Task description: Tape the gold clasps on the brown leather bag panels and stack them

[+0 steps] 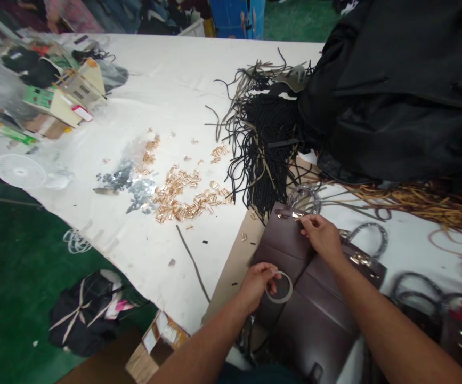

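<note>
My left hand [259, 284] is closed on a narrow roll of tape [291, 288], held by its edge above a dark brown leather handbag [281, 240]. At the bag's upper end, the thumb and finger of my right hand [326, 238] are pinched together against a gold metal fitting [297, 215] on a short strap. Whatever lies between those fingertips is too small to make out. A clear-wrapped handle [308, 196] loops out past the top of this bag. Beside it lies a second brown handbag [322, 298], partly under my right forearm, with gold fittings [362, 260].
Loose gold metal pieces [183, 197] and silver ones [140, 194] are spread over the white table [167, 106]. Black cords [266, 149] are heaped beside a large black bundle [394, 96]. More wrapped handles [414, 285] stand at right. A cardboard box [143, 362] sits below the table edge.
</note>
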`<action>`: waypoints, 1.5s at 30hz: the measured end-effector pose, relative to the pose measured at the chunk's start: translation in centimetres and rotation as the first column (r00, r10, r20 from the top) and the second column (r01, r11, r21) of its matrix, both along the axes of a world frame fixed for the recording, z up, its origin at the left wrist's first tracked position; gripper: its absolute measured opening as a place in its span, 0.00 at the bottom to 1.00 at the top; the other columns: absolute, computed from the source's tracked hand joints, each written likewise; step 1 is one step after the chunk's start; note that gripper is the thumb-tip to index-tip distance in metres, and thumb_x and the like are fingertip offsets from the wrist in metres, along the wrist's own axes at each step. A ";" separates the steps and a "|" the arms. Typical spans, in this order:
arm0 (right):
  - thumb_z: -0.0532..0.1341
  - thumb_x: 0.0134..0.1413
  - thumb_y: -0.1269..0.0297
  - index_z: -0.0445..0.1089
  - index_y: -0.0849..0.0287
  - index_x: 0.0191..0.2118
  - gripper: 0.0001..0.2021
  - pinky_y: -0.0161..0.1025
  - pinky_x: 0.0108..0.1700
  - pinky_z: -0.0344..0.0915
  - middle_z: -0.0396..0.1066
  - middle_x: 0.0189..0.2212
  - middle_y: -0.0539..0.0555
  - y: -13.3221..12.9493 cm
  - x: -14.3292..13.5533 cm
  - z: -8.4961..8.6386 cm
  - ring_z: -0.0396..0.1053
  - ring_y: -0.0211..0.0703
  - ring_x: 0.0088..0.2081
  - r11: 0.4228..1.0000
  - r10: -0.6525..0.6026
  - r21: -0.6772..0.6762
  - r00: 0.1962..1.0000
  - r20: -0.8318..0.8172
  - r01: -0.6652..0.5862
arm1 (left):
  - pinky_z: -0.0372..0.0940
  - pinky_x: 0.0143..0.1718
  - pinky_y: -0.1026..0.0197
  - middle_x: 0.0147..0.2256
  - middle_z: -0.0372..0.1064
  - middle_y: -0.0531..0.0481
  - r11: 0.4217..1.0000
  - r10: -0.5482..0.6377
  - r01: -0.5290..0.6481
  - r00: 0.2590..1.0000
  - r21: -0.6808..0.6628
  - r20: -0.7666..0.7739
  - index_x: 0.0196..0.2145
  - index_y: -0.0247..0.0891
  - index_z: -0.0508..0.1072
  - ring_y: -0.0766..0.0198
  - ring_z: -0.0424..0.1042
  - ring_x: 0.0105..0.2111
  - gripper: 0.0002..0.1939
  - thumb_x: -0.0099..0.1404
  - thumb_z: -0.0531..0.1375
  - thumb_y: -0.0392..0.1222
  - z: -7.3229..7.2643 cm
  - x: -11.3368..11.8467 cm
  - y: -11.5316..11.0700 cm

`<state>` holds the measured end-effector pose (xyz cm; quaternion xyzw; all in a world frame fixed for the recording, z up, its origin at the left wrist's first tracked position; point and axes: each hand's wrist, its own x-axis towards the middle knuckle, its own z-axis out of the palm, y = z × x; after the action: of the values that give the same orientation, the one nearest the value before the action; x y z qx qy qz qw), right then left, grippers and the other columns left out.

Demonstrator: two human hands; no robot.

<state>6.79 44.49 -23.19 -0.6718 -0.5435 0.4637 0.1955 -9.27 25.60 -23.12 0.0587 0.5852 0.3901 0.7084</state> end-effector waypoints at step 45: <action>0.60 0.58 0.45 0.76 0.58 0.48 0.22 0.44 0.46 0.69 0.76 0.42 0.57 -9.4 -1.9 5.1 0.74 0.48 0.41 0.991 0.131 0.017 0.961 -0.242 -0.130 | 0.68 0.40 0.59 0.42 0.71 0.44 0.929 -0.114 0.224 0.930 0.294 -0.349 0.57 0.32 0.63 0.65 0.70 0.33 0.25 0.64 0.60 0.41 8.7 0.1 -1.4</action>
<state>4.92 35.09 -18.06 -0.5727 -0.5589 0.5539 0.2299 -9.16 24.20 -14.44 0.2906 0.6136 0.4035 0.6134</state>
